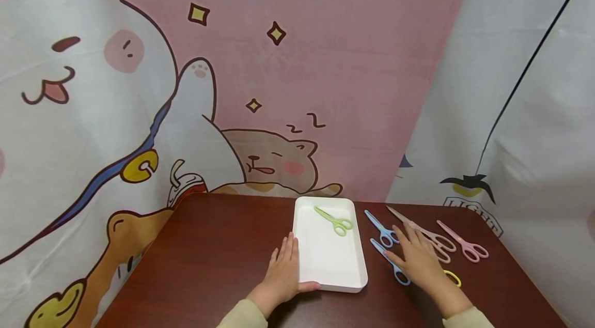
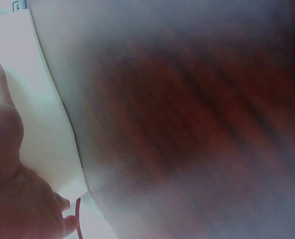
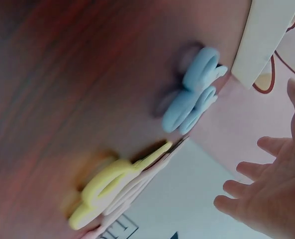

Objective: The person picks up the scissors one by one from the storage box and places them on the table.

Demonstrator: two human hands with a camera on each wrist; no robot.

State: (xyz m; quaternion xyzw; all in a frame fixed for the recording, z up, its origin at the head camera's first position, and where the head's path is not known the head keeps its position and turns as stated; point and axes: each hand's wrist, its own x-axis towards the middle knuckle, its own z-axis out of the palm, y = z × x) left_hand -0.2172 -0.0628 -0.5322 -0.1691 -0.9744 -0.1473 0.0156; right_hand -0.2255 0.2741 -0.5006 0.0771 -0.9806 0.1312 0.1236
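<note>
My left hand [image 1: 281, 275] lies with straight fingers along the left side of a white tray [image 1: 330, 268], its thumb at the near edge. Inside the tray's far part is a pair of light green scissors [image 1: 328, 215]. My right hand [image 1: 422, 262] hovers with spread fingers over the scissors on the right, holding nothing. By its fingers lie two blue scissors [image 1: 377, 223], one nearer me, and large pale pink scissors [image 1: 400, 215], partly covered by the hand. Yellow scissors [image 3: 103, 185] show in the right wrist view; in the head view the hand hides most of them.
Pink scissors [image 1: 457, 240] lie at the far right of the dark brown table [image 1: 209, 266]. Behind the table hangs a cloth backdrop [image 1: 353, 85] printed with cartoon animals. The left wrist view is mostly blurred tabletop.
</note>
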